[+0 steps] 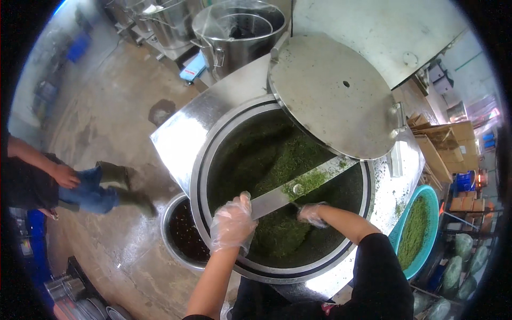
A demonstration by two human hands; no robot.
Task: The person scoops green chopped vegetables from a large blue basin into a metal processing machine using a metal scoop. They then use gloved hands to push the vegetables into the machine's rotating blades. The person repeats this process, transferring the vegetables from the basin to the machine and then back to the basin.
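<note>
A round steel drum [198, 184] with a mesh-like inner wall stands in front of me, holding finely chopped green leafy matter [277, 234]. A flat metal bar [269, 204] crosses its opening diagonally, with green bits scattered along its upper half and a round knob near the middle. My left hand [233, 221], in a clear plastic glove, is closed around the bar's lower left end by the rim. Inside the drum, below the bar, is my gloved right hand [313, 214]; its fingertips are hidden against the bar and the greens. The round steel lid [333, 96] is tilted up behind the opening.
A metal pot of dark liquid [184, 234] sits low at the drum's left. At right is a turquoise basket [436, 218] of chopped greens. Large steel pots [240, 40] stand behind. A person in boots [88, 184] is at far left; cardboard boxes [453, 146] are at right.
</note>
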